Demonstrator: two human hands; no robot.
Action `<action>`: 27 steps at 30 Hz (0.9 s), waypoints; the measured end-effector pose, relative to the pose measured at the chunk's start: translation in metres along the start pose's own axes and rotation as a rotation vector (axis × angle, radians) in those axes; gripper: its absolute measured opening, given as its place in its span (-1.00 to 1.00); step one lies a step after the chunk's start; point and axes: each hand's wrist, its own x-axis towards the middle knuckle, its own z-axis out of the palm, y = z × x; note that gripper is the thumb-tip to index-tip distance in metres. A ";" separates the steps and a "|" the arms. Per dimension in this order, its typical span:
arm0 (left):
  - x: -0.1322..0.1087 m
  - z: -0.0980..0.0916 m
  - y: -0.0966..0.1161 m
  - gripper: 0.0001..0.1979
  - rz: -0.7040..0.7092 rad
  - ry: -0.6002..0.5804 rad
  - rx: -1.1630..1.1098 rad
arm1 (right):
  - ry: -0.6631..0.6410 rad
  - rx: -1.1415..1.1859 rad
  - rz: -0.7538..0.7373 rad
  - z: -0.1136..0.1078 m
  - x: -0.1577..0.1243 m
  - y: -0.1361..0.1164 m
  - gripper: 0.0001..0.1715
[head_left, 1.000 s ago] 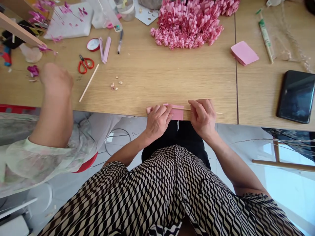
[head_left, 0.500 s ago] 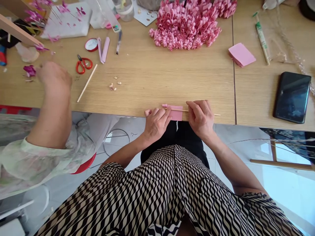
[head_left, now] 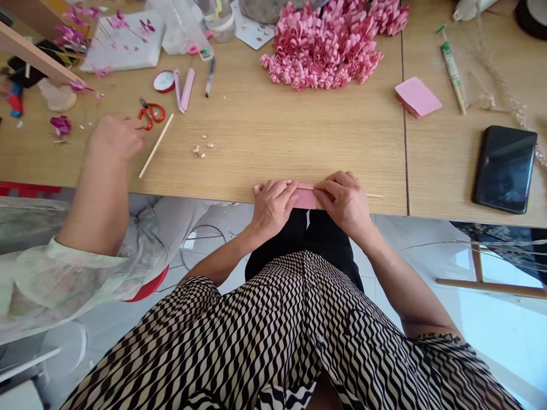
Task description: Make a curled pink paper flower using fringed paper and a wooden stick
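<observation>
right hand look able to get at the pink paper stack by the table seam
Likely yes: nothing stands between the right hand and the pink paper stack, though that hand would first have to leave the wooden stick.

A paper-craft workroom is shown. A shared wooden tabletop (head_left: 273,142) is laid with a heap of curled pink paper (head_left: 322,51) at twelve o'clock, red-handled scissors (head_left: 151,113) at ten o'clock and a pink paper stack (head_left: 417,97) at two o'clock; a co-worker's sleeve (head_left: 77,285) is seen at eight o'clock.
</observation>
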 end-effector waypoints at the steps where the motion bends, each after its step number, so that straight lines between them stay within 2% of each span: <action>1: 0.001 -0.001 -0.002 -0.70 -0.017 0.013 -0.035 | -0.005 0.008 0.005 0.000 0.001 0.000 -0.74; 5: 0.008 -0.004 -0.013 -0.75 -0.113 0.083 -0.106 | 0.006 0.002 0.002 0.001 0.002 0.000 -0.74; 10: 0.016 -0.004 -0.024 -0.81 -0.074 -0.017 -0.174 | 0.015 0.001 0.014 0.003 0.002 0.001 -0.75; 13: 0.018 -0.002 -0.025 -0.83 -0.080 -0.041 -0.201 | 0.014 0.001 0.017 0.003 0.002 0.001 -0.76; 19: 0.016 -0.001 -0.022 -0.83 -0.119 -0.001 -0.211 | -0.028 -0.063 0.025 0.002 0.003 -0.001 -0.73; 27: 0.016 0.000 -0.023 -0.83 -0.092 0.058 -0.212 | -0.063 -0.168 0.014 0.001 0.003 -0.003 -0.71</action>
